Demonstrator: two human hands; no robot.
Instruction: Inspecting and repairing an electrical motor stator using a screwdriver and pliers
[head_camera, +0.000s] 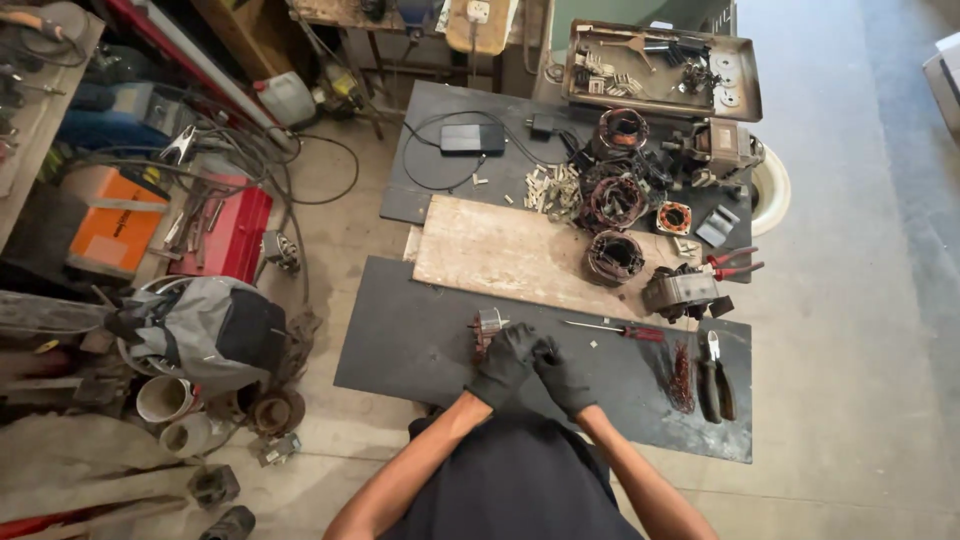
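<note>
At lower centre, the gloved left hand (503, 362) is gripping a small motor stator (487, 328); the right hand (563, 375) is curling closed, seemingly empty. The stator is probably heavy, rigid; its steel core is offering the safest hold.

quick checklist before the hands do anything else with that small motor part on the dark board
1. Both hands gloved: left hand and right hand in black gloves, ok.
2. Grip on small motor part: left fingers at it, hold unclear, cannot tell.
3. Part supported: it rests on the dark board, ok.
4. Red-handled screwdriver close: lies just right of the hands, ok.
5. Pliers close: on the board's right end, ok.
6. Copper wire scraps apart from the hands: ok.
</note>
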